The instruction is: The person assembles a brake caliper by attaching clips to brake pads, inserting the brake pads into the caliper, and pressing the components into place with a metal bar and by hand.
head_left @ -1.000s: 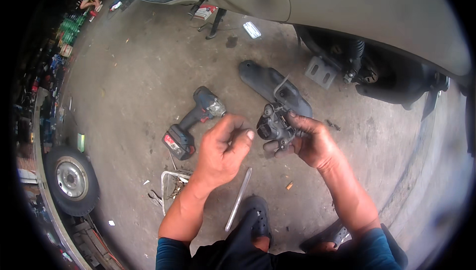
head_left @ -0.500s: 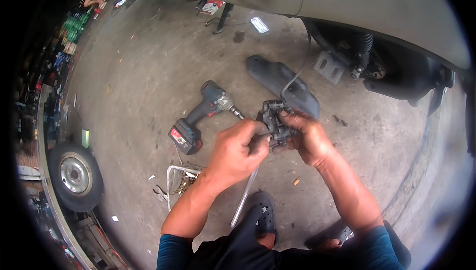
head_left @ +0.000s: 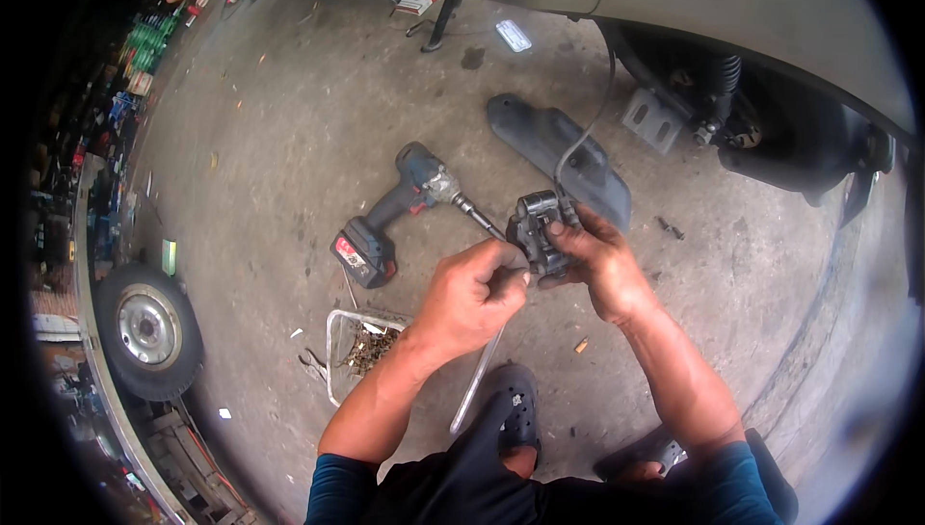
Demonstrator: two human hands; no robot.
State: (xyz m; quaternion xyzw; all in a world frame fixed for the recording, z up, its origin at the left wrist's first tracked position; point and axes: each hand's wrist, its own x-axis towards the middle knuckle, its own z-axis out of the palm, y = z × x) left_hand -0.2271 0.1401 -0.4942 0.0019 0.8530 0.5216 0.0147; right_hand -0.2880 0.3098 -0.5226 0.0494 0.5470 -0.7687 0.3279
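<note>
A dark brake caliper (head_left: 540, 222) with a hose (head_left: 584, 137) running up from it is held above the floor. My right hand (head_left: 607, 265) grips it from the right, thumb across its front. My left hand (head_left: 472, 294) is closed at the caliper's lower left edge, thumb and forefinger pinched together. What sits in that pinch, if anything, is hidden. Beyond my left hand lies a cordless impact driver (head_left: 385, 207) with a long socket bit, its tip reaching toward the caliper. A black plastic cover (head_left: 544, 140) rests on the floor behind the caliper.
A scooter body (head_left: 732, 14) overhangs the top right, its shock spring (head_left: 729, 77) showing. Near my left forearm sits a clear-rimmed tray (head_left: 332, 356) of small metal parts, with pliers (head_left: 311, 364) beside it. A wheel (head_left: 146, 330) leans at the left. Loose bolts (head_left: 671, 227) lie right.
Both hands and the caliper stay together in nearly the same pose. The surroundings shift slightly in the picture as the view moves.
</note>
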